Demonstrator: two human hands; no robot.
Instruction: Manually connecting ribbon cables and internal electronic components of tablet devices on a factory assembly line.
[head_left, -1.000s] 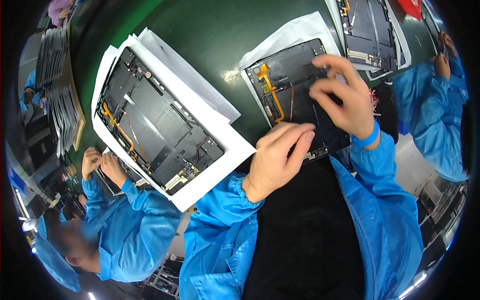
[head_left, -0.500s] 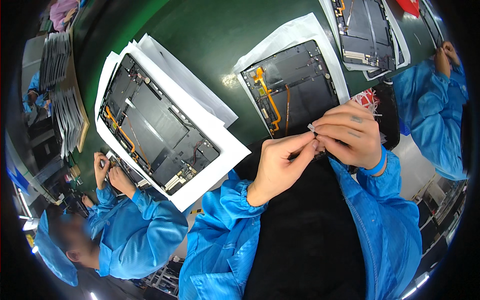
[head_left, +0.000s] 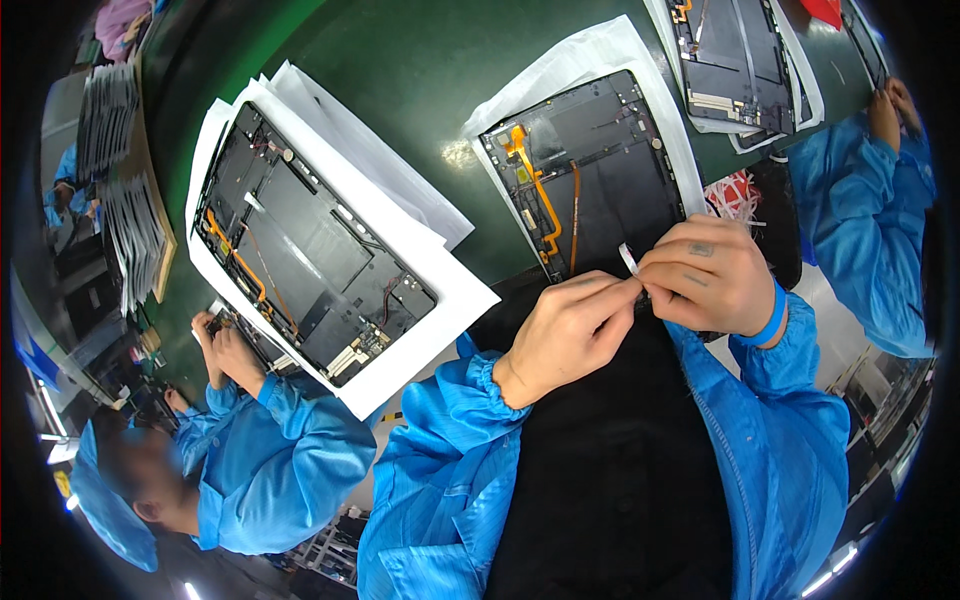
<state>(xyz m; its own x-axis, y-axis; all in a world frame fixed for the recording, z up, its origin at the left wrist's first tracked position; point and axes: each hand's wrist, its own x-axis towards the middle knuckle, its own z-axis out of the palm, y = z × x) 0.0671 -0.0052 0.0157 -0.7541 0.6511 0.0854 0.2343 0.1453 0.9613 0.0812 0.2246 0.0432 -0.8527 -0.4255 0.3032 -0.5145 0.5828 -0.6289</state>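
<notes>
A small white strip [head_left: 628, 259], bent and narrow, sticks up between my hands over the near edge of the middle tablet housing [head_left: 625, 180]. My right hand [head_left: 715, 275], with a blue band at its wrist, pinches the strip at its lower end. Thumb and forefinger of my left hand [head_left: 570, 335] are pressed together against the right fingertips; what they grip is hidden. That housing is black, holds orange flex cables [head_left: 540, 200] and lies on a white sheet [head_left: 655, 95].
To the left, another open tablet housing [head_left: 320, 235] rests on white sheets [head_left: 455, 290]. More housings [head_left: 735, 60] are stacked at the far right. Red and white scraps [head_left: 735, 195] lie beyond my right hand. Co-workers in blue sit left [head_left: 270, 470] and right [head_left: 865, 230].
Both hands have shifted slightly right and down, still together. More of the white strip now shows above the fingertips, and it looks curved.
</notes>
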